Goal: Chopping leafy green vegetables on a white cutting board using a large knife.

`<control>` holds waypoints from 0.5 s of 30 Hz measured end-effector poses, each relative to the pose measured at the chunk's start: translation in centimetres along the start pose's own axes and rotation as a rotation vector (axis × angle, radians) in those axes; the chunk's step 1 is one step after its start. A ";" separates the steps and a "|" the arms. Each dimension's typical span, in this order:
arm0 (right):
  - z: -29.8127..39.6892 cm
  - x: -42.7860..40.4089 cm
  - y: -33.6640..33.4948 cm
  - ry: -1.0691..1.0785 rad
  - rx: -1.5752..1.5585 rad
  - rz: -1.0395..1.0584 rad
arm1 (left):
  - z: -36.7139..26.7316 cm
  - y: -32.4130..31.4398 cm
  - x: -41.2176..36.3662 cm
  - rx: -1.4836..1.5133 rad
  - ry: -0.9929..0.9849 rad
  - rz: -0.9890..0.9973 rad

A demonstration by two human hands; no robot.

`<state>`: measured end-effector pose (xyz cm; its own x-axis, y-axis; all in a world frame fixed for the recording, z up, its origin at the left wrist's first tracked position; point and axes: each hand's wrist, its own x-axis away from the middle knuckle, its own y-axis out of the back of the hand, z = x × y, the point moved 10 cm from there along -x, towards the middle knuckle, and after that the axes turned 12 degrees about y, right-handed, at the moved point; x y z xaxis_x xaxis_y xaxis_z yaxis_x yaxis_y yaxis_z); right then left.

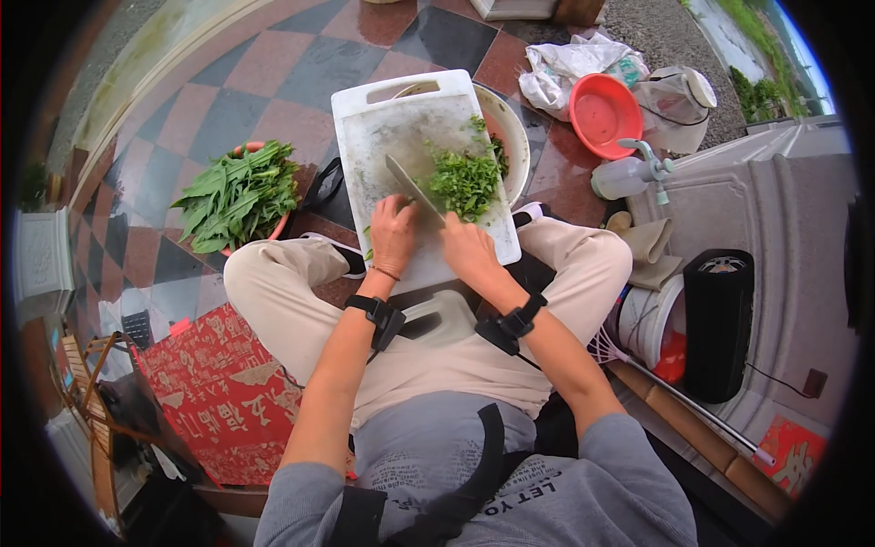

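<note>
A white plastic cutting board [383, 147] with a handle slot lies before me, its far right side over a round basin [516, 147]. In my right hand [472, 249] is a kitchen knife [410, 179], its blade slanting away to the left across the board. My left hand [393, 232] rests on the board left of the blade, fingers curled; bits of green leaf show at its edges, and most of what it holds is hidden. Chopped greens [468, 181] are heaped right of the knife. Some chopped leaves also lie in the basin.
Long whole leafy greens [239, 195] fill a reddish basin at left. To the right stand a red plastic basin [601, 116], a spray bottle [625, 176], a white plastic sack [574, 65] and a black cylindrical speaker [718, 328]. A red printed sheet [225, 403] is at lower left.
</note>
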<state>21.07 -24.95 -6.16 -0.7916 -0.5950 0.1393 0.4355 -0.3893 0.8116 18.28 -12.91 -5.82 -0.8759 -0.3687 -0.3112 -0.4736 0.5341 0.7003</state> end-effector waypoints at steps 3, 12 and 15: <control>-2.1 1.1 1.1 -0.069 -0.009 -0.010 | 1.0 -0.8 -0.2 0.001 0.038 0.036; -1.3 2.7 3.9 -0.041 -0.011 -0.099 | 0.8 -2.6 -1.9 0.171 0.133 0.090; -0.9 3.0 3.7 -0.002 0.015 -0.065 | 1.3 -2.5 -2.1 0.182 0.178 0.103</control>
<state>20.73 -28.79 -3.22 -0.8187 -0.5676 0.0875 0.3771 -0.4163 0.8274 21.20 -12.49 -7.76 -0.8981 -0.4244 -0.1150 -0.4054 0.6979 0.5905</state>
